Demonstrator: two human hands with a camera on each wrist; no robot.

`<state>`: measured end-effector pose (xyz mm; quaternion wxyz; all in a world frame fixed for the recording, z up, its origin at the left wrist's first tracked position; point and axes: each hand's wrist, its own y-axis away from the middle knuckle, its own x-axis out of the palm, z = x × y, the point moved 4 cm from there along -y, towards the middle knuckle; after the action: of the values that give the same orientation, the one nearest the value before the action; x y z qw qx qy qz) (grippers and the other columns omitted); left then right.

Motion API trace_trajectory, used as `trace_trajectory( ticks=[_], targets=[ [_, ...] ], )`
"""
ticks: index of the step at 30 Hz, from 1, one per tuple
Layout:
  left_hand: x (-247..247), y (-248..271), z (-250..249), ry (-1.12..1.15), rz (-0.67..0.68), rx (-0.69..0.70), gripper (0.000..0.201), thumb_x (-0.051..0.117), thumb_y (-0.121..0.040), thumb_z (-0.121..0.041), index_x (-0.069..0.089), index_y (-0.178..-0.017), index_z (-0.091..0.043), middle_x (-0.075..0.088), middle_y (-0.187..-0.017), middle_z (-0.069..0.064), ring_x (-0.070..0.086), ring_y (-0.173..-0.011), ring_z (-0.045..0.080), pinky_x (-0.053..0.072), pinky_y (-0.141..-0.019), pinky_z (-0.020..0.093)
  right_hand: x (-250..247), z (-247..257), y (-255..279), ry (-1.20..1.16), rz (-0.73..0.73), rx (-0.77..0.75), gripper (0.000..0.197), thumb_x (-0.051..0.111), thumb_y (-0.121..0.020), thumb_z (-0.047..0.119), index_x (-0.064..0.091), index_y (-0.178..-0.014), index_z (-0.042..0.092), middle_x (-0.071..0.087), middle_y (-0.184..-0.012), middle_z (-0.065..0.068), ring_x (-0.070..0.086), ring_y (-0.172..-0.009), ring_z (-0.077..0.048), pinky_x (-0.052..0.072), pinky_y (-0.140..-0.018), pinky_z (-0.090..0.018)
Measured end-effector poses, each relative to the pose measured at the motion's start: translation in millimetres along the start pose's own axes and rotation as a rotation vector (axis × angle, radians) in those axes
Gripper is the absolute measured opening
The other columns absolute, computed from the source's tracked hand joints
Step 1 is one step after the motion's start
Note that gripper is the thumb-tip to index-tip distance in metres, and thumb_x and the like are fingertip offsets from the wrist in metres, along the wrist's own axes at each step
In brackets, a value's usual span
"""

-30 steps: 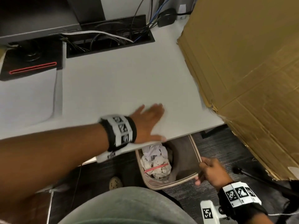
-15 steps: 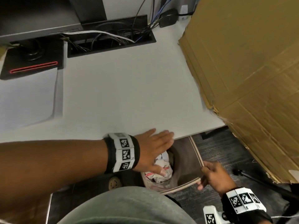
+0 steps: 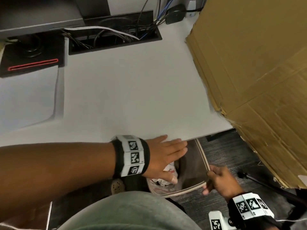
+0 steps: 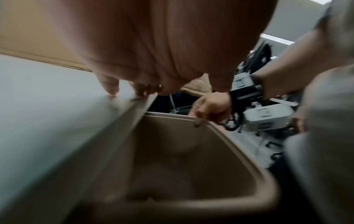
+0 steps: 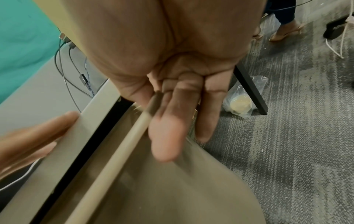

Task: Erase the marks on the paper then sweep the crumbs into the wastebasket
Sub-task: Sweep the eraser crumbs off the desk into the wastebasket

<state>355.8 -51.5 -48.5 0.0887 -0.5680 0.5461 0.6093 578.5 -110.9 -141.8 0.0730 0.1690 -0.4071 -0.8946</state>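
The left hand (image 3: 166,156) lies flat with straight fingers at the near edge of the white table (image 3: 132,97), in the lower middle of the head view; its fingertips (image 4: 111,89) touch the table edge and the rest of the hand reaches out over the wastebasket (image 3: 203,158). It holds nothing. The right hand (image 3: 219,181), at the lower right, grips the tan rim of the wastebasket, thumb on one side and fingers on the other, and holds the wastebasket just under the table edge. Crumpled white paper scraps (image 3: 164,180) lie inside the wastebasket, below the left hand. The paper (image 3: 26,97) lies flat on the table at the left of the frame, well apart from both hands, with a black stand (image 3: 31,57) at its far end. A large sheet of brown cardboard (image 3: 257,72) fills the upper right. The crumbs are too small to make out.
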Motion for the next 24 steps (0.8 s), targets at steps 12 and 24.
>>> trace_trajectory(
  ticks=[12, 24],
  targets=[
    [27.7, 23.3, 20.2, -0.042, -0.052, -0.107, 0.093, 0.022, -0.086, -0.072, -0.020, -0.146, -0.016, -0.035, -0.149, 0.002, -0.032, -0.138, 0.016, -0.019, -0.112, 0.043, 8.5, 0.5, 1.3, -0.024, 0.023, 0.002, 0.022, 0.039, -0.098, -0.005, 0.060, -0.098, -0.010, 0.065, -0.067, -0.031, 0.063, -0.050, -0.039, 0.057, -0.047, -0.038],
    [27.5, 30.6, 10.6, -0.032, -0.058, -0.055, 0.084, 0.027, -0.092, -0.063, -0.016, -0.148, -0.016, -0.030, -0.152, 0.000, -0.027, -0.140, 0.014, -0.016, -0.114, 0.041, 7.4, 9.3, 8.1, -0.023, 0.001, -0.022, 0.025, 0.038, -0.095, -0.011, 0.063, -0.093, -0.012, 0.060, -0.058, -0.032, 0.059, -0.041, -0.034, 0.050, -0.038, -0.028]
  ],
)
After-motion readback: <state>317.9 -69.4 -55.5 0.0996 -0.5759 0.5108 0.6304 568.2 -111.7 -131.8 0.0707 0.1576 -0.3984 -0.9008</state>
